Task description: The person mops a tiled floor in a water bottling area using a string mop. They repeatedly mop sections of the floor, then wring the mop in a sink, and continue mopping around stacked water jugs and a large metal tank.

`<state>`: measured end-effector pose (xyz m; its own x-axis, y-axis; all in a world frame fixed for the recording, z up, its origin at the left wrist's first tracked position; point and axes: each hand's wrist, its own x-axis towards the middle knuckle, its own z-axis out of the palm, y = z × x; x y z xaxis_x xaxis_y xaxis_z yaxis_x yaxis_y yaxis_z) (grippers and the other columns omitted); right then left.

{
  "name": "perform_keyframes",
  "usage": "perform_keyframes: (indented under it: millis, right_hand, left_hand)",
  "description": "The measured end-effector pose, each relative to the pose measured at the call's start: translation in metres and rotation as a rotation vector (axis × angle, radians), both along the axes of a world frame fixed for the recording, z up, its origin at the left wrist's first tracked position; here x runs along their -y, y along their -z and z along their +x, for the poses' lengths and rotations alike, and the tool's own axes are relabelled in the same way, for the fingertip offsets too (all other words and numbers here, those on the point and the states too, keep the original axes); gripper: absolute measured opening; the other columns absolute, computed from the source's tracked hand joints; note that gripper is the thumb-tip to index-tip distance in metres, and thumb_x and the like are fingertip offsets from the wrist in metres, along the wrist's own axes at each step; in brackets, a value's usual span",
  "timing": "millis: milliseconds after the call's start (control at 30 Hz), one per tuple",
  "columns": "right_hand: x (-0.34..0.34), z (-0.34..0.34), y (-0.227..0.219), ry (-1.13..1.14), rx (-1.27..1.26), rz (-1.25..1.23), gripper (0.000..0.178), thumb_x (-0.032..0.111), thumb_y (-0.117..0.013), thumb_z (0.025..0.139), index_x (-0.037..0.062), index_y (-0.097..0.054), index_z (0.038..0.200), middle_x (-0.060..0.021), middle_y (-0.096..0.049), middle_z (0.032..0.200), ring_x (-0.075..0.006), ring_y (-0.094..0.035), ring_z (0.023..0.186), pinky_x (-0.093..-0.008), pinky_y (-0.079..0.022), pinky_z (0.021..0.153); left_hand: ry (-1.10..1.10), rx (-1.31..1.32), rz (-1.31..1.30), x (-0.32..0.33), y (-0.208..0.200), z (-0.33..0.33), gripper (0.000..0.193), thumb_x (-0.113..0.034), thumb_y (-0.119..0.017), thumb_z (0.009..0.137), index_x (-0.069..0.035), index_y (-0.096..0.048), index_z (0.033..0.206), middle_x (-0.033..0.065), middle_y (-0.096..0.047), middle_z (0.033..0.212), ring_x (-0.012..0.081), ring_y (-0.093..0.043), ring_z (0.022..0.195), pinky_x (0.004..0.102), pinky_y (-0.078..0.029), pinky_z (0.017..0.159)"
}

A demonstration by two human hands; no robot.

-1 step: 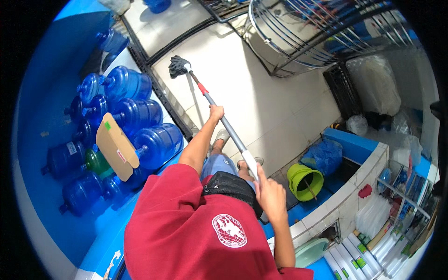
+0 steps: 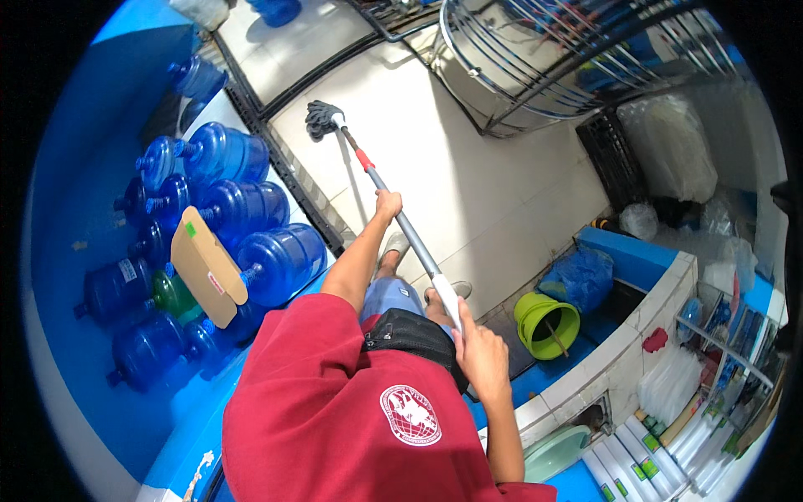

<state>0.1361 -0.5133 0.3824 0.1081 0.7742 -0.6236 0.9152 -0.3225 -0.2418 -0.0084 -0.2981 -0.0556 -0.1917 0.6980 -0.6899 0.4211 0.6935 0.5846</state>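
A mop [image 2: 406, 222] slants across the middle, with a grey pole, a red collar and a white grip at its near end. Its dark grey string head [image 2: 323, 120] rests on the light tiled floor at the upper left. My left hand [image 2: 388, 204] is wrapped round the pole about midway along. Lower down, my right hand [image 2: 483, 353] grips the white end close to my waist. My feet, in grey shoes, stand just beneath the pole, partly hidden by my body.
Several blue water jugs [image 2: 234, 157] lie stacked at the left, with a cardboard piece [image 2: 207, 266] on them. A yellow-green bucket [image 2: 548, 325] stands right, by a blue plastic bag [image 2: 580, 279] and a tiled ledge [image 2: 615, 361]. A metal rack [image 2: 519, 75] fills the upper right.
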Motion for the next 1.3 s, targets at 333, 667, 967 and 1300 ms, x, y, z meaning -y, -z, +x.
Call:
perform_keyframes:
  millis: [333,667,967,1300]
  right_hand:
    - [0.110,0.166,-0.036,0.157,-0.069,0.155,0.062,0.019,-0.070,0.079,0.0211,-0.048,0.138,-0.0197,-0.066,0.089,-0.0383,-0.064,0.081,-0.0438,-0.050,0.071]
    - [0.322,0.313,-0.177,0.479,-0.069,0.213,0.052,0.010,-0.073,0.073,0.0104,-0.062,0.124,-0.0201,-0.066,0.087,-0.0404,-0.062,0.074,-0.0399,-0.049,0.067]
    - [0.388,0.314,-0.293,0.939,0.130,-0.189,0.042,0.006,-0.072,0.079,-0.0038,-0.062,0.119,-0.0174,-0.067,0.112,-0.0209,-0.060,0.099,-0.0343,-0.046,0.090]
    - [0.342,0.260,-0.149,0.779,0.088,-0.072,0.026,0.022,-0.060,0.088,-0.0022,-0.066,0.094,-0.0145,-0.063,0.073,-0.0276,-0.063,0.066,-0.0367,-0.050,0.062]
  left_hand:
    - [1.151,-0.066,0.634,0.059,-0.096,0.137,0.050,-0.040,-0.032,0.098,-0.004,-0.065,0.111,0.0234,-0.059,0.120,0.0345,-0.049,0.123,0.0516,-0.022,0.112]
    - [1.874,0.376,0.561,0.250,-0.209,0.347,0.047,-0.038,-0.038,0.092,-0.004,-0.065,0.073,0.0210,-0.065,0.077,0.0425,-0.062,0.077,0.0535,-0.048,0.073]
    - [1.992,0.626,0.406,0.366,-0.274,0.422,0.055,-0.043,-0.032,0.095,-0.005,-0.067,0.076,0.0217,-0.066,0.077,0.0416,-0.064,0.077,0.0531,-0.049,0.071]
    - [1.833,0.523,0.432,0.299,-0.143,0.373,0.048,-0.036,-0.038,0.093,-0.002,-0.063,0.070,0.0212,-0.064,0.074,0.0420,-0.061,0.075,0.0501,-0.048,0.076]
